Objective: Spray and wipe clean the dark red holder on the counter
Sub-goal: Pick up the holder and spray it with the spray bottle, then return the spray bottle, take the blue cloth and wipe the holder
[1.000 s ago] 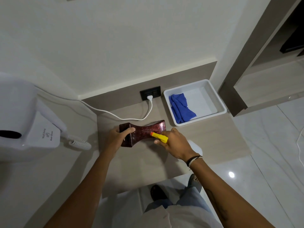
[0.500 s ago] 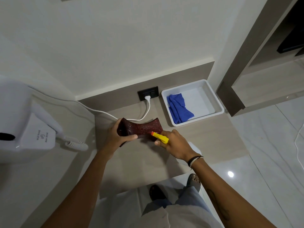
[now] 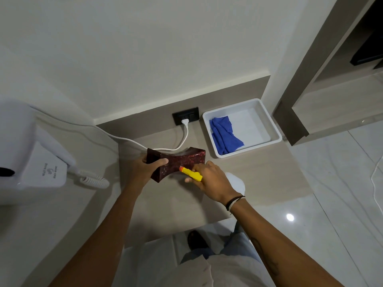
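A person's left hand [image 3: 145,170] is gripping one end of the glossy, rigid, likely slippery dark red holder [image 3: 178,162] on the counter [image 3: 259,172], while the right hand [image 3: 209,181] is clenching a yellow-nozzled spray bottle [image 3: 190,174] beside it.

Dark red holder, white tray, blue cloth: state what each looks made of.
Dark red holder: hard and glossy with pale speckles and highlights, perhaps lacquered resin or stone; unclear which.
White tray: smooth, uniform, with rounded moulded corners; likely plastic.
Blue cloth: soft, matte, creased folds; probably microfibre or similar fabric.
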{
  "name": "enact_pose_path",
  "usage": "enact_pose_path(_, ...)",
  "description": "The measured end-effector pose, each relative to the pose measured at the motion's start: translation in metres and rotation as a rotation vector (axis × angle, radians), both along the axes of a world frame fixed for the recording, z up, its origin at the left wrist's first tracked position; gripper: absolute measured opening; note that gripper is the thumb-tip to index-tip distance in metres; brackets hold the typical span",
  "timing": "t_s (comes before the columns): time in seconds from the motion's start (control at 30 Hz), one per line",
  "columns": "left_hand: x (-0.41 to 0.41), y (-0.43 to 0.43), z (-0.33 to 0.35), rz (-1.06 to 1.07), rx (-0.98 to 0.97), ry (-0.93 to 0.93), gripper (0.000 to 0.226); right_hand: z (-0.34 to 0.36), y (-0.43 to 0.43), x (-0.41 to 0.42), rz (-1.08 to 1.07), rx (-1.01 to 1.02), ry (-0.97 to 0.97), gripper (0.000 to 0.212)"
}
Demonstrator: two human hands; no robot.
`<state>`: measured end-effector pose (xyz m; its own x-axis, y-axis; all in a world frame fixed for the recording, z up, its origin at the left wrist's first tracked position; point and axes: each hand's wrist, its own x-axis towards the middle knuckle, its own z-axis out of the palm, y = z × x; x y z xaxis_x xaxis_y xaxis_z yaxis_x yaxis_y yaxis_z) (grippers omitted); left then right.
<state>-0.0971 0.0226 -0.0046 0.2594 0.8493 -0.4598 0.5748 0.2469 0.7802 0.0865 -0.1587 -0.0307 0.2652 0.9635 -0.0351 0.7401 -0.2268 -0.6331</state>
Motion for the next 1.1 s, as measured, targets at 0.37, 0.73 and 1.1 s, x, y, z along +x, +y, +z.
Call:
enact_pose_path(0.37,0.001,-0.004,0.009,-0.025,0.03,0.039,0.053,0.001,-0.025,0.04,-0.122,-0.155,0.045,0.048)
enact_pose_path(0.73,0.05,-0.016,0.03,-0.439,0.445,0.388,0.092,0.051,-0.018,0.195,-0.386,-0.045,-0.027,0.063)
enact_pose_path(1.1,0.094,-0.039,0.041,-0.581,0.48,0.525,0.103,0.038,0.034,0.262,-0.425,-0.06,0.046,0.052)
